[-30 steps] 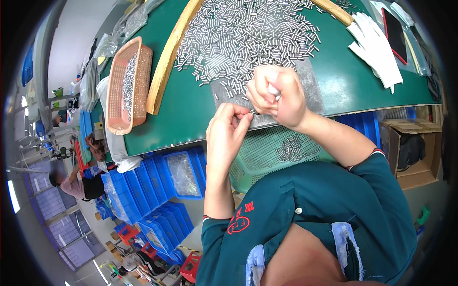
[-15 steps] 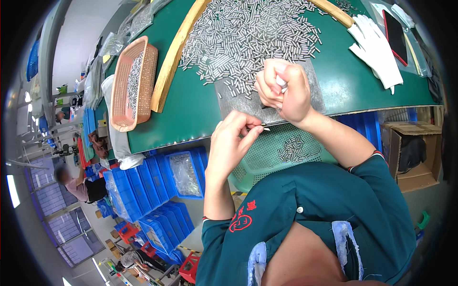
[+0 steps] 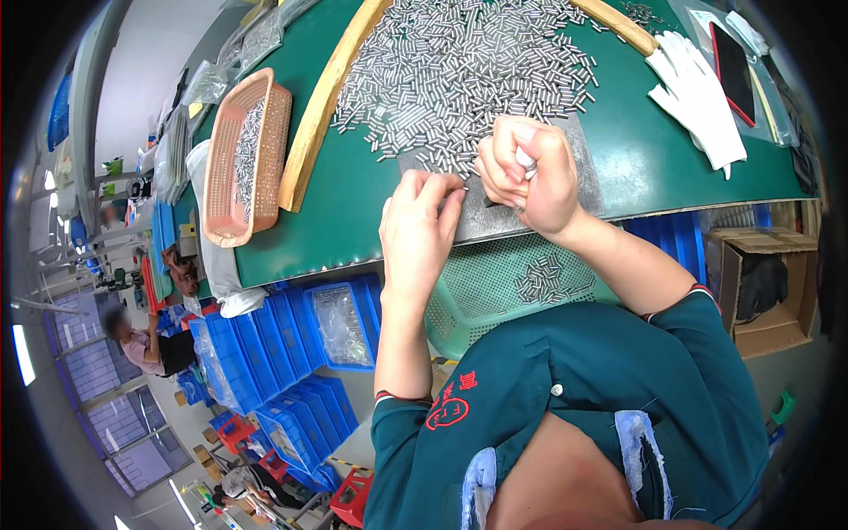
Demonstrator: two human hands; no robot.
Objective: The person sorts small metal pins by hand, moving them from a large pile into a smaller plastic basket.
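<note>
A wide heap of small metal pins [image 3: 459, 75] covers the far part of the green table [image 3: 344, 208]. At its near edge, over a grey metal plate [image 3: 481, 221], my left hand [image 3: 422, 225] has thumb and fingertips drawn together in a pinch; what lies between them is too small to make out. My right hand [image 3: 534, 177] is a fist just to the right, wrapped round a tool with a whitish end [image 3: 525, 161]. A dark bit shows under that fist; most of the tool is hidden. Below the table edge, a green perforated basket [image 3: 468, 305] holds some loose pins [image 3: 552, 281].
Wooden strips [image 3: 311, 132] border the heap. A pinkish basket [image 3: 216, 177] of pins stands at the left. White gloves [image 3: 698, 102] and a red-edged phone [image 3: 732, 75] lie at the right. Blue bins [image 3: 256, 344] and a cardboard box [image 3: 768, 327] are beyond the table edge.
My left hand has moved from the table's near edge up to the heap's near side; the small pin that showed at its fingertips is no longer visible. My right fist has barely moved.
</note>
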